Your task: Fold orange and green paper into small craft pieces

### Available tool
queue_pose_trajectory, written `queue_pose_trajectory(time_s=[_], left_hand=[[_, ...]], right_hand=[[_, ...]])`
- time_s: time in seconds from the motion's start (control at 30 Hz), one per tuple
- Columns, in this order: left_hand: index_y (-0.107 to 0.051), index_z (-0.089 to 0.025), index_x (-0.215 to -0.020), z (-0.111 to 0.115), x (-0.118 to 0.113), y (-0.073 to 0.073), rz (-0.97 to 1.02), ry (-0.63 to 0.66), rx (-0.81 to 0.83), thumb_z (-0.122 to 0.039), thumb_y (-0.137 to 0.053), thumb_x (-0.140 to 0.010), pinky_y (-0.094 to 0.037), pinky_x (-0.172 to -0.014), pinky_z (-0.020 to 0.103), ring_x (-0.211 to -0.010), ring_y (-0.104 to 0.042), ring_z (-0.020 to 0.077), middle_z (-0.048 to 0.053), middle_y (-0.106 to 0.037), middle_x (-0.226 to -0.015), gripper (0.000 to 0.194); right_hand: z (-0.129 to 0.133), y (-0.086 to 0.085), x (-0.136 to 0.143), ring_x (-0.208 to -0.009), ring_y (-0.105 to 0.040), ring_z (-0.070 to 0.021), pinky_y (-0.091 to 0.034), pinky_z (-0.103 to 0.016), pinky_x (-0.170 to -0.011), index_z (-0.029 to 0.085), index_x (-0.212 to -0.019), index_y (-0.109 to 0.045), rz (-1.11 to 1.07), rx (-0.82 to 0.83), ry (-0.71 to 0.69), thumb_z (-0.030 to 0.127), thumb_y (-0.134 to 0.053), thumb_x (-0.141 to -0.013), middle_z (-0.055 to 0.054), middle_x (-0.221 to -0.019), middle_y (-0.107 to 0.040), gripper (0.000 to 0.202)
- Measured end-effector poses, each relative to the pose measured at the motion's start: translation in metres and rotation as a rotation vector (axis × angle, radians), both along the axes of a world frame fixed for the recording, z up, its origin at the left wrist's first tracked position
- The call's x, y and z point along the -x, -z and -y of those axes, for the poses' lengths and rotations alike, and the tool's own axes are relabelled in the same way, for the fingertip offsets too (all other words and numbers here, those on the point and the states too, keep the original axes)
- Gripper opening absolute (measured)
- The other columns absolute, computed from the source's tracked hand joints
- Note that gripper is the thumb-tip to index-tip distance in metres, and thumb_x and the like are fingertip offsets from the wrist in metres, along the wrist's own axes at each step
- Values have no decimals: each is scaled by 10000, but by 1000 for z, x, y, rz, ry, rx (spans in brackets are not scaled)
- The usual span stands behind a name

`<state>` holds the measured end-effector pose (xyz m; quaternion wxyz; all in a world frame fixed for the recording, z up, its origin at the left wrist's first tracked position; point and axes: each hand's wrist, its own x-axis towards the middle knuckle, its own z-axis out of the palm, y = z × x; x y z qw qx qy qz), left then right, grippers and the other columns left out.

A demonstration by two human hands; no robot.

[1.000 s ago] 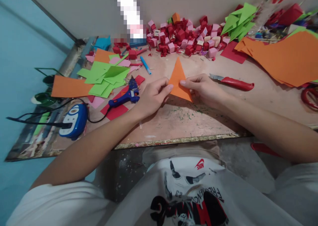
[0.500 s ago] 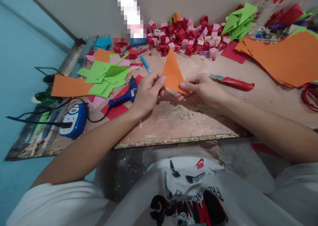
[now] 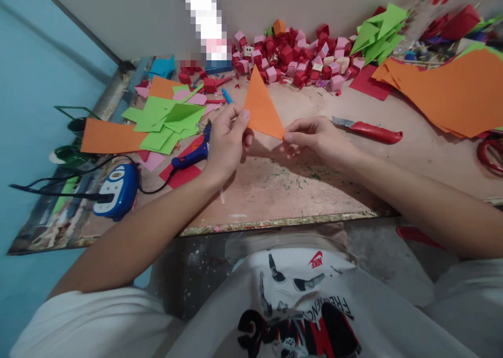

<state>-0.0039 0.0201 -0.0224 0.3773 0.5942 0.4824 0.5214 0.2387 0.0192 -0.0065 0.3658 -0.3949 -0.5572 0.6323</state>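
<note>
An orange paper triangle (image 3: 262, 109) is held up between my two hands, over the middle of the wooden table. My left hand (image 3: 230, 138) pinches its lower left corner between thumb and fingers. At the lower right corner, my right hand (image 3: 310, 138) grips the paper's tip with thumb and forefinger. The triangle's point faces away from me, and its surface looks flat. Behind my left hand a blue glue gun (image 3: 192, 156) lies on red paper, partly hidden by the hand. To the right of my right hand rests a red-handled utility knife (image 3: 371, 131).
Red and pink paper cubes (image 3: 291, 54) are heaped along the back wall. Green sheets (image 3: 167, 122) lie at left, near a blue power socket (image 3: 118, 190) with cables. Orange sheets (image 3: 451, 96) and red scissors (image 3: 489, 156) are at right. Green scraps dot the table (image 3: 271, 201) near its front edge.
Both corners of the orange paper triangle stay pinched while it shifts left and slightly away from me. My left hand has moved left with it; my right hand now grips nearer the corner's tip.
</note>
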Motion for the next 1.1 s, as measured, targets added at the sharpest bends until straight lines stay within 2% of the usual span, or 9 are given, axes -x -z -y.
queue_pose_trajectory(time_s=[0.03,0.13,0.2,0.27,0.47,0.67,0.8,0.93,1.1], left_hand=[[-457,-267,-907,-1,1,1,0,-8,-15,-750,-679,-1097,-371,-509,266,-534,-503,112,-48,-535,-666,565],[-484,-259,-899,-4,2,2,-11,13,-49,-741,-700,-1092,-455,-576,264,-615,-593,118,-32,-595,-723,563],[-503,-252,-889,-3,1,2,-10,61,-38,-720,-727,-1087,-479,-595,263,-622,-606,113,-28,-619,-736,556],[-510,-249,-888,-1,-1,2,-3,105,4,-724,-748,-1074,-472,-569,258,-600,-604,110,-26,-632,-736,563],[-550,-244,-925,4,-6,2,36,164,123,-807,-786,-1005,-506,-532,246,-623,-632,134,-2,-658,-771,616],[-636,-234,-1034,6,-8,4,49,209,93,-850,-813,-973,-580,-607,301,-626,-642,139,6,-675,-830,643],[-684,-240,-1151,6,-9,7,26,226,70,-860,-843,-936,-554,-568,300,-620,-680,159,32,-737,-893,675],[-677,-242,-1055,3,-10,10,44,215,-2,-791,-879,-944,-547,-557,284,-637,-694,153,31,-733,-920,596],[-608,-253,-1021,-4,-6,17,63,186,17,-610,-807,-1032,-541,-527,297,-600,-644,148,13,-702,-870,408]], right_hand=[[0,1,0,-732,-787,-207,-676,-333,-676,218,-1043,-901,8,-40,3,331,-997,-925,-95,-978,-874,190],[2,1,1,-795,-807,-219,-681,-342,-655,295,-1427,-825,36,-141,-8,322,-1056,-851,-72,-1220,-862,621],[4,0,2,-799,-794,-213,-673,-334,-639,335,-1550,-750,57,-184,3,302,-1080,-810,-60,-1274,-846,811],[7,-2,2,-800,-778,-207,-661,-322,-641,353,-1583,-721,83,-212,28,264,-1075,-800,-51,-1260,-846,863],[7,0,1,-778,-759,-205,-648,-317,-632,337,-1594,-729,114,-210,53,317,-1057,-843,-61,-1248,-851,820],[4,8,0,-837,-771,-213,-674,-321,-675,286,-1702,-642,153,-297,-3,321,-1019,-884,-83,-1321,-839,901],[1,10,2,-818,-765,-219,-678,-334,-647,227,-1707,-621,119,-209,12,325,-919,-990,-112,-1288,-837,783],[-2,11,3,-802,-737,-207,-670,-327,-651,200,-1629,-674,32,-122,40,353,-877,-1030,-99,-1167,-837,651],[-3,9,4,-759,-707,-188,-642,-321,-638,235,-1465,-759,-16,-78,34,367,-879,-1000,-80,-1143,-844,498]])
